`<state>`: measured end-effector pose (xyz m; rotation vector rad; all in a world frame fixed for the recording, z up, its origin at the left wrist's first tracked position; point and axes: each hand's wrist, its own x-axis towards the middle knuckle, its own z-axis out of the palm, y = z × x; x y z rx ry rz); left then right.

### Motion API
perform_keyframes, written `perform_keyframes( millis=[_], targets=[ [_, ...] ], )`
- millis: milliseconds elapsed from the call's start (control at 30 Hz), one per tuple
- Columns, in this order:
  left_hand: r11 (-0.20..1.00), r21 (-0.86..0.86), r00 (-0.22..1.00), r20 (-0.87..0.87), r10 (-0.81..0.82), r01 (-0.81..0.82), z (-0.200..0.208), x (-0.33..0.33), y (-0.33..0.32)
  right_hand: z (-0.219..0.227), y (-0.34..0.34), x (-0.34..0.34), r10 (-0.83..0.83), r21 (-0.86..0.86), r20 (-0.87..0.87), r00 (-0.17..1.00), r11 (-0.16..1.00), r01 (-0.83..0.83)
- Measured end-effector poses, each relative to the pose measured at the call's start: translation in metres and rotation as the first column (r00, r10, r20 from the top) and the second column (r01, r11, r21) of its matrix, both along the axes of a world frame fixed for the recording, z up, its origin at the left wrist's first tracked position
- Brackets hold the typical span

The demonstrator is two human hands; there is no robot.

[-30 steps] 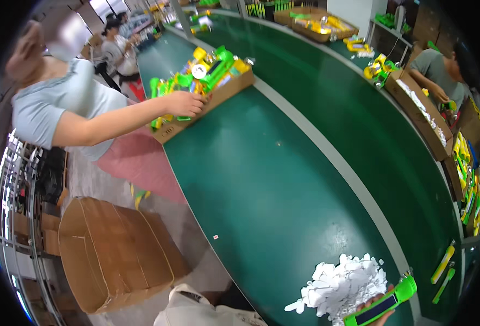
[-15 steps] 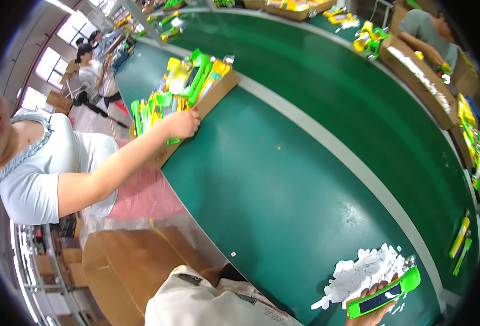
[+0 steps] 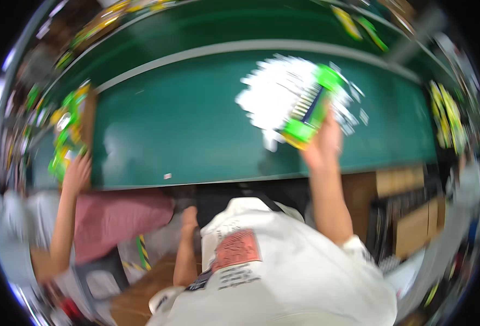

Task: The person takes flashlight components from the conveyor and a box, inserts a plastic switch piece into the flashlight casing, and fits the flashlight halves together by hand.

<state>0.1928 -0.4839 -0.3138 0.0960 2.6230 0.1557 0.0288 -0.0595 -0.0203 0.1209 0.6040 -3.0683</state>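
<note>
The picture is motion-blurred. My right hand (image 3: pixel 321 145) is raised over the green table (image 3: pixel 185 130) and grips a long green and yellow packaged item (image 3: pixel 309 107). The item hangs above a pile of white paper pieces (image 3: pixel 275 89) on the table. My left hand (image 3: pixel 188 217) hangs low in front of my white shirt, below the table's near edge. It touches nothing I can make out, and its fingers are too blurred to read.
At the left a co-worker's hand (image 3: pixel 77 173) rests at a cardboard tray (image 3: pixel 72 127) of green and yellow items. More such items (image 3: pixel 446 117) lie at the right end. Cardboard boxes (image 3: pixel 408 217) stand under the table to my right.
The view has swung sharply, so the white pile and my right hand with the green item now sit in the upper middle. The co-worker's tray has shifted to the far left.
</note>
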Motion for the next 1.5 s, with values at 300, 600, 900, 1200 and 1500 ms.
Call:
perform_keyframes(
  millis=[300,600,900,1200,1500],
  targets=[
    [0.244,0.967,0.908,-0.033,0.419,-0.077,0.26,-0.078,0.163,0.019,-0.035,0.037,-0.118,0.163,-0.016,0.993,0.979,0.119],
    [0.328,0.818,0.782,-0.561,0.273,0.472,0.313,-0.133,0.236,0.027,-0.06,0.044,-0.043,0.389,0.001,0.999,0.92,0.039],
    [0.012,0.995,0.978,-0.102,0.182,0.102,0.293,-0.163,0.244,0.02,-0.06,0.019,0.022,0.66,0.064,0.998,0.749,-0.058],
    [-0.06,0.996,0.98,0.074,0.185,-0.064,0.273,-0.155,0.228,-0.006,-0.073,0.018,-0.041,0.836,0.069,0.997,0.548,-0.035],
    [0.13,0.991,0.964,0.009,0.265,-0.045,0.28,-0.159,0.228,-0.008,-0.085,0.007,-0.082,0.819,0.078,0.994,0.574,-0.017]
  ],
)
